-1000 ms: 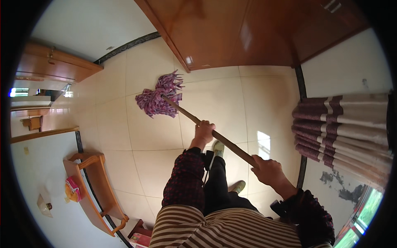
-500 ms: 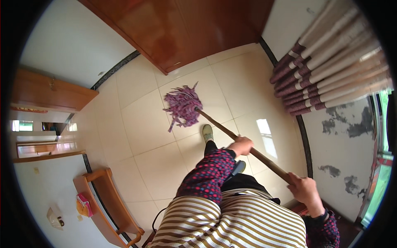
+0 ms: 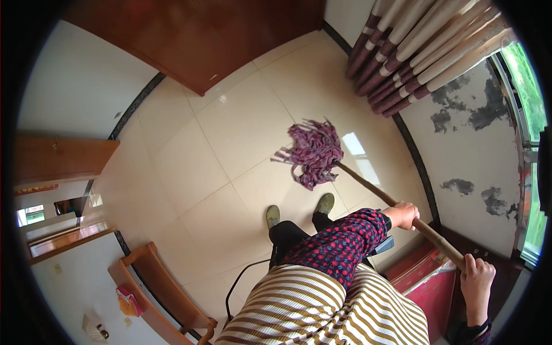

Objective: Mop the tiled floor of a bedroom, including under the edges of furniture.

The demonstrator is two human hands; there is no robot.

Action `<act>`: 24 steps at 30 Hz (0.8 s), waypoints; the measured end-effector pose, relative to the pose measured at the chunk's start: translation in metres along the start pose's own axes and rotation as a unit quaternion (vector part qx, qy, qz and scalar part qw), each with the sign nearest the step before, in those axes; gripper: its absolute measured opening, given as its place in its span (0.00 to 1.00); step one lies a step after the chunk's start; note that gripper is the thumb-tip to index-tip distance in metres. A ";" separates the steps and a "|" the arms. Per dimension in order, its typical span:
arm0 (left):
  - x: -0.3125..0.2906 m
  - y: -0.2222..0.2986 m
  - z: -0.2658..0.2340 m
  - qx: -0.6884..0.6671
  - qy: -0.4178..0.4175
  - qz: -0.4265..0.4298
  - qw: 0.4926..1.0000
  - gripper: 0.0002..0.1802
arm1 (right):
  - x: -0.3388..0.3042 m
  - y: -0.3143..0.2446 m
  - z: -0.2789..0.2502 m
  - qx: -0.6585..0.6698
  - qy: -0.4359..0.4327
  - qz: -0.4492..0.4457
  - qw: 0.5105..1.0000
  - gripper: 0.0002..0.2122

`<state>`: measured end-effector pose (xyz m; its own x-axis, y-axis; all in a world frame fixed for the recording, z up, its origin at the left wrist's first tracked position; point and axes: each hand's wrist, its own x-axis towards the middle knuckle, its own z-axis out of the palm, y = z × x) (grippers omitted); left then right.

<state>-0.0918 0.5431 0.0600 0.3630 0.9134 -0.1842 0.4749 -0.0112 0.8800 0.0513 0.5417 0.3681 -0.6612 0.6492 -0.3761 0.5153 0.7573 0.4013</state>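
A mop with a purple rag head [image 3: 315,150] rests on the tiled floor ahead of my feet. Its wooden handle [image 3: 434,236] slants back to the lower right. My left hand [image 3: 404,215], at the end of a dotted sleeve crossing my body, is wrapped round the middle of that handle. Higher up, near the handle's end, my right hand [image 3: 477,280] grips it with curled fingers. Both of my shoes [image 3: 325,204] stand just behind the mop head.
A brown wooden cabinet [image 3: 230,40] is at the far side. Curtains [image 3: 420,52] hang at the right, by a window [image 3: 526,98]. A red box [image 3: 428,287] sits beside my right arm. At the left are a wooden bench [image 3: 167,287] and an open door [image 3: 63,158].
The mop head has swung right across the tiles, and both hands have shifted right with the handle. My view has turned, and both shoes now show side by side.
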 end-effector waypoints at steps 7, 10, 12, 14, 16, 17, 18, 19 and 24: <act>-0.070 -0.037 -0.001 -0.039 0.239 -0.060 0.968 0.05 | 0.034 -0.039 -0.014 -0.141 0.116 -0.168 0.969 0.13; -0.123 -0.068 -0.004 -0.034 0.280 -0.077 0.956 0.05 | 0.050 -0.079 -0.026 -0.126 0.122 -0.219 0.960 0.13; -0.165 -0.094 -0.003 -0.023 0.327 -0.078 0.942 0.07 | 0.056 -0.120 -0.036 -0.120 0.113 -0.235 0.958 0.13; -0.212 -0.119 -0.007 -0.017 0.349 -0.078 0.934 0.08 | 0.064 -0.166 -0.041 -0.120 0.130 -0.234 0.956 0.11; -0.248 -0.135 -0.010 -0.021 0.337 -0.053 0.940 0.08 | 0.054 -0.206 -0.047 -0.107 0.147 -0.198 0.963 0.07; -0.291 -0.159 -0.006 0.004 0.333 -0.096 0.938 0.09 | 0.067 -0.232 -0.029 -0.072 0.146 -0.231 0.959 0.06; -0.319 -0.171 -0.005 0.015 0.323 -0.102 0.941 0.09 | 0.067 -0.256 -0.025 -0.062 0.131 -0.236 0.961 0.05; -0.350 -0.181 -0.007 0.021 0.306 -0.123 0.944 0.09 | 0.066 -0.281 -0.022 -0.052 0.120 -0.239 0.962 0.05; -0.472 -0.251 -0.003 0.109 0.269 -0.269 0.918 0.06 | 0.077 -0.406 -0.019 0.036 -0.036 -0.285 0.957 0.13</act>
<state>-0.3851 0.1162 -0.0728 -0.3922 0.8789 -0.2715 0.6392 0.4726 0.6066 -0.2184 0.2830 0.1922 -0.8087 0.1297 -0.5737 0.1195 0.9913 0.0557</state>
